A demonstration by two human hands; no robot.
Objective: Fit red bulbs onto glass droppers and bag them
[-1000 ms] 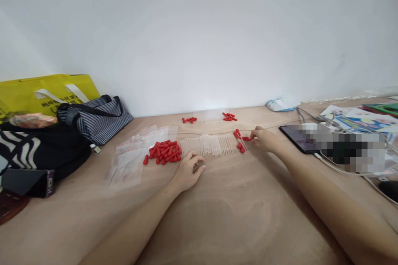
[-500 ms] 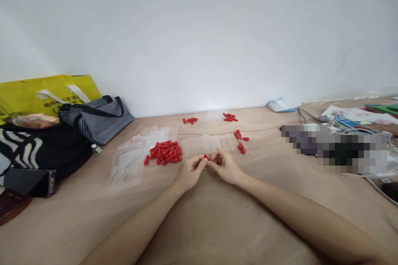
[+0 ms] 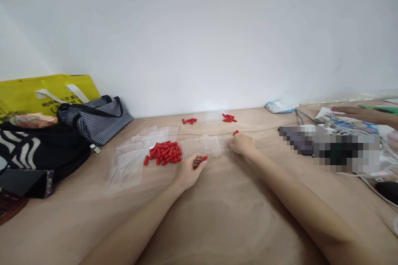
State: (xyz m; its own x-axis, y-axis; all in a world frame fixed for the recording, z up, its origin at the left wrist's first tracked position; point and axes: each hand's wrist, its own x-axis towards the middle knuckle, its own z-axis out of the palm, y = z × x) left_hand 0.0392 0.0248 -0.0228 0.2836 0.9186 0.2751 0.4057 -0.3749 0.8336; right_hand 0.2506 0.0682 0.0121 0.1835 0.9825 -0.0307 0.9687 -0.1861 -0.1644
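My left hand (image 3: 190,170) is closed, pinching a red rubber dropper bulb (image 3: 205,158) between thumb and fingers. It is just in front of a row of thin clear tubes (image 3: 203,145) lying side by side. My right hand (image 3: 243,144) reaches down at the right end of that row, over a small group of red bulbs; one bulb (image 3: 236,132) shows past its fingers. The fingertips are hidden, so what they hold does not show. Left of the tubes is a heap of red dropper bulbs (image 3: 164,152), next to clear zip bags (image 3: 126,167).
Near the wall lie two small groups of red bulbs (image 3: 189,121) and a clear bag (image 3: 210,116). A striped bag (image 3: 98,118), a yellow bag (image 3: 68,85) and a black bag (image 3: 62,149) stand left. At right are cables, a tissue pack (image 3: 280,106) and another person's hand (image 3: 351,112).
My right hand has left my left hand and moved right and away from me, onto the small bulb group. The left hand stays put with its bulb. Another person's hand has come in at right.
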